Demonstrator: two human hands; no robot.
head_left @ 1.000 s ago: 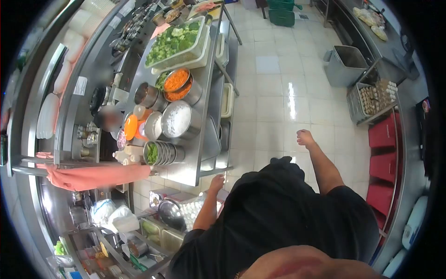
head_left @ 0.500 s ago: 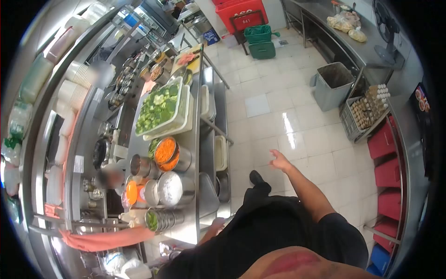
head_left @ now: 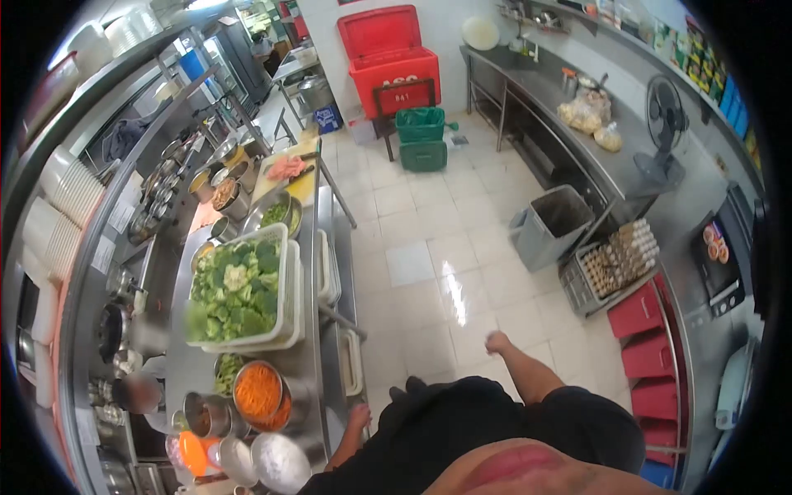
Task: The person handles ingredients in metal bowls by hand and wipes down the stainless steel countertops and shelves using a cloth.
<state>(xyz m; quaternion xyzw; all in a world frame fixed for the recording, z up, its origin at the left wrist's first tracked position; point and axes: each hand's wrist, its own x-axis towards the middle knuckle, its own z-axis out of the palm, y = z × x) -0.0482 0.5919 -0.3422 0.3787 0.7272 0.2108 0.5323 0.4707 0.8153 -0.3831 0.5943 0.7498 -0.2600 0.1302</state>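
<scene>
From here, the person's left hand (head_left: 357, 415) hangs just beside the long silver steel bench (head_left: 304, 371), near its aisle-side edge, where a round steel pot (head_left: 300, 403) holds shredded orange carrot (head_left: 260, 389). The right hand (head_left: 497, 341) hangs above pale floor tiles (head_left: 421, 322). I can't tell either grip; the fingers are indistinct. Whitish stuff (head_left: 280, 464) nearby is cut off below.

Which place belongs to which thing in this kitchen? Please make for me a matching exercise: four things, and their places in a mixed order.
Things
1. Broccoli
2. Shredded orange vegetable
3. Eggs
4. Black fan

Places
A. On trays in a grey crate
B. On the metal counter along the wall
C. In a white basket
D. In round metal pots

Right pairs: 1-C, 2-D, 3-A, 4-B
</scene>
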